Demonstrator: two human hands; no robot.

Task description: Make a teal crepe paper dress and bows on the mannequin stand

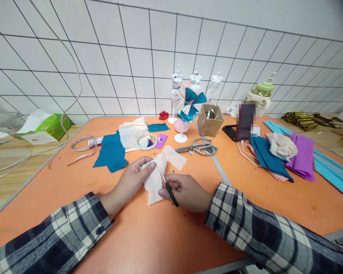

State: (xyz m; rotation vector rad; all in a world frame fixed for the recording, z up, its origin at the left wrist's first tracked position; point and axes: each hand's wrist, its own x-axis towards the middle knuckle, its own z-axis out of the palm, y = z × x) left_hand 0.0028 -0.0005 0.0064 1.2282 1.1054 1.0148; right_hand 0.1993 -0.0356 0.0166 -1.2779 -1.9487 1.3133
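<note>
My left hand (134, 176) pinches the edge of a pale cream piece of crepe paper (153, 188) between thumb and fingers. Black-handled small scissors (170, 192) are gripped in my right hand (185, 192), their silver blades lying across the paper beside my left thumb. Another pale pink crepe piece (175, 158) lies just beyond. Large grey metal scissors (198, 146) rest farther back. To the left are a teal crepe piece (110, 152), a cream crepe sheet (134, 131) and a roll of tape (146, 141).
Small white mannequins (177, 82) stand by the tiled wall, one wearing teal and cream paper (192, 101). A cardboard box (210, 121) sits beside them. Folded crepe paper (301, 156), a phone (246, 120) and a bottle (262, 93) are at right. A tissue pack (55, 127) lies left.
</note>
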